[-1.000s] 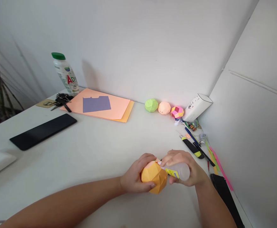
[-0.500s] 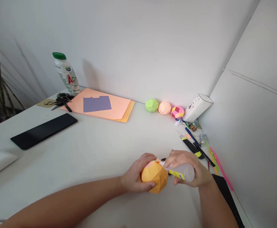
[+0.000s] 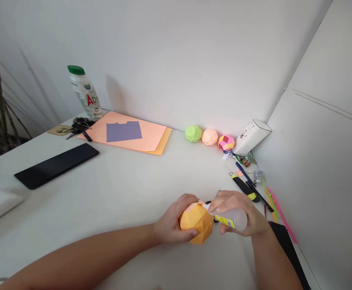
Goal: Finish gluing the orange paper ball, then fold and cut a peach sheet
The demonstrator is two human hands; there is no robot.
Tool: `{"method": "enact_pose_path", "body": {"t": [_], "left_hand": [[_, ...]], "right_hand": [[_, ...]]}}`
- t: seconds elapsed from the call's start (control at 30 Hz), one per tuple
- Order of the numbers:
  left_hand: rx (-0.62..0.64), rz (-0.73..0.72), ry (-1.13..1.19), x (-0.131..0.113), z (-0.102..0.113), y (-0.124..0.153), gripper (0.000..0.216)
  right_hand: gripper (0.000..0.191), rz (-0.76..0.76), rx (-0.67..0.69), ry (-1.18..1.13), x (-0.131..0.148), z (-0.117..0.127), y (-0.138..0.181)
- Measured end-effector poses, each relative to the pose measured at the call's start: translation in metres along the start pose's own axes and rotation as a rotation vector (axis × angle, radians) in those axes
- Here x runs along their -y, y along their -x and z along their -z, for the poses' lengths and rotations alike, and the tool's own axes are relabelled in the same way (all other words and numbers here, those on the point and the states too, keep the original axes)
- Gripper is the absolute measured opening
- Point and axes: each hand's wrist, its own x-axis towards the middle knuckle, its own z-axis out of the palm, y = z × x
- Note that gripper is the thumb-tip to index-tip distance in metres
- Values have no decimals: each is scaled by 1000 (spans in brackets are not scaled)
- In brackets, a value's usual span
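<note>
My left hand (image 3: 176, 221) is closed around an orange faceted paper ball (image 3: 197, 223), with its thumb along the lower front and its fingers over the top. A peach patch shows on the ball's upper side. In my right hand (image 3: 239, 209) lies a clear glue bottle (image 3: 232, 219) with a yellow label, tipped so that its nozzle meets the ball's upper right. Whether glue is coming out is too small to tell. Partly hidden behind the bottle, black rings like scissor handles (image 3: 215, 219) show on the white table (image 3: 127, 193).
At the wall sit a green paper ball (image 3: 193, 133), a peach one (image 3: 209, 137) and a pink-yellow one (image 3: 226, 142), beside a white box (image 3: 252, 137). A cutter (image 3: 244, 187) and pens lie right. Left are peach sheets (image 3: 152, 139), a black tablet (image 3: 56, 166) and a bottle (image 3: 85, 92).
Almost nothing differs. The view has shifted very slightly, while both hands keep the ball and the glue bottle in the same pose.
</note>
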Motion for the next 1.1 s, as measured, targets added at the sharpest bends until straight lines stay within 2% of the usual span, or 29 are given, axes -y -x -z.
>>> {"method": "enact_pose_path", "body": {"t": [1.1], "left_hand": [[5, -6, -15, 0, 0, 0, 59]], "right_hand": [[28, -5, 5, 32, -1, 0, 1]]}}
